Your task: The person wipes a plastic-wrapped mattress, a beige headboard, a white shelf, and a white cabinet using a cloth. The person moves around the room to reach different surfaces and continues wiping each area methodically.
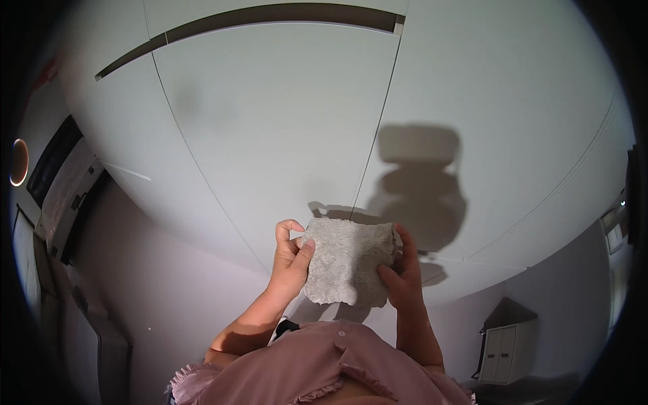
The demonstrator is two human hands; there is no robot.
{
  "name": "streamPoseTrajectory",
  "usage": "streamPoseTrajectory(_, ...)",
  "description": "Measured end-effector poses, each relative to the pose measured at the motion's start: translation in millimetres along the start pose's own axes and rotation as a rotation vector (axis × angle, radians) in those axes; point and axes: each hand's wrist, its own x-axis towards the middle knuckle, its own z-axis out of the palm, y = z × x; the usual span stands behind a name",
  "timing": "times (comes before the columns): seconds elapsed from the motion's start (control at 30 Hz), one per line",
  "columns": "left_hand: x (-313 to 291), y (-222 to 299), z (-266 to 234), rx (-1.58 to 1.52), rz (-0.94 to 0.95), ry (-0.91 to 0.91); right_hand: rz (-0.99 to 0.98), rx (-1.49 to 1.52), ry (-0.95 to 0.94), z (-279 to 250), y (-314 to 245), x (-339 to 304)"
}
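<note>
Grip, both hands: my left hand [291, 260] is closed to a pinch on the left edge of a grey plush cloth [347, 260], thumb flat on the near face, index finger bent above it. My right hand [405, 270] pinches the opposite edge the same way, thumb in front, the other fingers partly hidden behind the fabric. Neither hand is spread; the gap in each is only the thickness of the pile. The cloth is between the two hands, opened out to a rough square, its lower edge uneven, a darker shaded band running down its right half. Just below the grip, toward my body: a pink blouse [290, 368] with ruffled trim and a pale button. Directly behind the cloth and above it: a smooth white cabinet front [263, 121], divided by thin seams. Contact between cloth and cabinet front: cannot tell. A dark shadow [422, 189] falls on that surface, above and right of my right hand. Farther above the grip, a long recessed handle slot [283, 15] crosses the panels, curved by the lens. Well left of the grip and lower, pale floor [175, 270]. Well apart to the lower right, a small white cupboard [501, 354] with two dark handles. Far left, near the rim, a round disc [19, 162] with a bright edge.
</note>
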Motion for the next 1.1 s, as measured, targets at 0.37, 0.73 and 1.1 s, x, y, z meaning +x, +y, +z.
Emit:
streamPoseTrajectory(0.37, -11, 7, -18, 0.250, 0.132, -0.255, -0.164, -0.566, -0.085, -20, 21, -18)
streamPoseTrajectory(0.73, 59, 87, 67, 0.759, 1.138, -0.225, -0.806, -1.095, 0.120, 3, -83, 36)
streamPoseTrajectory(1.1, 163, 137, 105, 1.262, 1.356, 0.139, -0.908, -1.632, 0.380, 26, -150, 150)
